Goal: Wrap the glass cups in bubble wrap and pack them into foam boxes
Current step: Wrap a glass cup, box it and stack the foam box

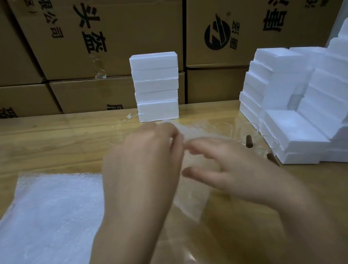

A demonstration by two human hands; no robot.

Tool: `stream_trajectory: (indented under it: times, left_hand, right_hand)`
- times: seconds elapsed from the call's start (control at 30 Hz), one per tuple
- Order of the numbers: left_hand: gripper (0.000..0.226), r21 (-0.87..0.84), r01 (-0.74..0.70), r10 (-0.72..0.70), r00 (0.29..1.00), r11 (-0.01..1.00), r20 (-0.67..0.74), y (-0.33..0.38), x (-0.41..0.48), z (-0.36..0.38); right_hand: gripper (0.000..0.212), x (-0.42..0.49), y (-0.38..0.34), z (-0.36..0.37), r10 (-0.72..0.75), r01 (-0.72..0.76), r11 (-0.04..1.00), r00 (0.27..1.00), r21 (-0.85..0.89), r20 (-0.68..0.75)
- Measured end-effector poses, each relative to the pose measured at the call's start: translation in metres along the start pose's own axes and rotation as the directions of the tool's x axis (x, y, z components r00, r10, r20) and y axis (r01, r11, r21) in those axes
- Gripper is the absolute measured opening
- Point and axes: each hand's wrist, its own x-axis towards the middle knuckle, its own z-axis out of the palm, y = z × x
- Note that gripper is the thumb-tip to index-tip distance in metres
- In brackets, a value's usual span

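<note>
A clear sheet of bubble wrap (193, 194) is lifted over the middle of the table, blurred. My left hand (146, 154) pinches its upper edge with curled fingers. My right hand (228, 169) lies against the sheet with spread fingers; whether it grips is unclear. Whether a cup sits inside the sheet I cannot tell. Glass cups with brown handles (255, 139) stand at the right, beside the foam pile. A stack of closed white foam boxes (156, 86) stands at the table's back centre.
A pile of bubble wrap sheets (46, 225) lies at the front left. Many white foam box halves (302, 107) are heaped at the right. Large cardboard cartons (102, 44) form a wall behind the wooden table (47, 143).
</note>
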Motion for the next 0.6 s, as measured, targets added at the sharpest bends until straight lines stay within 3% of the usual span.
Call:
stream_trajectory:
  times: [0.07, 0.13, 0.2, 0.23, 0.3, 0.37, 0.43, 0.6]
  left_hand:
    - [0.017, 0.011, 0.089, -0.089, 0.996, 0.996, 0.001, -0.013, 0.004, 0.003]
    - [0.017, 0.010, 0.120, -0.120, 0.993, 0.993, 0.000, -0.023, 0.006, 0.007]
    - [0.017, 0.007, 0.139, -0.139, 0.990, 0.990, 0.026, -0.030, 0.007, 0.011]
    - [0.017, -0.002, 0.145, -0.145, 0.989, 0.989, 0.033, -0.033, 0.008, 0.012]
    - [0.016, -0.010, 0.163, -0.162, 0.985, 0.987, 0.060, -0.037, 0.008, 0.013]
    - [0.016, -0.017, 0.170, -0.167, 0.981, 0.985, 0.097, -0.040, 0.010, 0.015]
    - [0.014, -0.025, 0.167, -0.162, 0.979, 0.986, 0.125, -0.041, 0.011, 0.016]
    - [0.011, -0.036, 0.180, -0.176, 0.981, 0.983, 0.081, -0.043, 0.012, 0.020]
  right_hand:
    - [0.023, -0.010, 0.002, -0.016, -0.128, 0.166, 0.940, 0.982, 0.299, -0.141]
    - [0.019, -0.013, 0.013, -0.029, -0.073, 0.237, 0.870, 0.929, 0.433, -0.362]
    - [0.022, -0.009, 0.036, -0.030, 0.125, 0.062, 0.927, 0.880, 0.371, -0.459]
    - [0.020, -0.006, 0.047, -0.026, 0.227, -0.139, 0.960, 0.893, 0.243, -0.388]
    - [0.016, 0.000, 0.069, -0.012, 0.437, -0.446, 0.879, 0.895, -0.171, -0.086]
    - [0.044, 0.009, 0.084, 0.008, 0.570, -0.474, 0.794, 0.798, -0.380, 0.195]
    - [0.051, 0.019, 0.093, 0.030, 0.570, -0.438, 0.810, 0.746, -0.390, 0.346]
    - [0.033, 0.028, 0.103, 0.043, 0.509, -0.397, 0.854, 0.771, -0.337, 0.381]
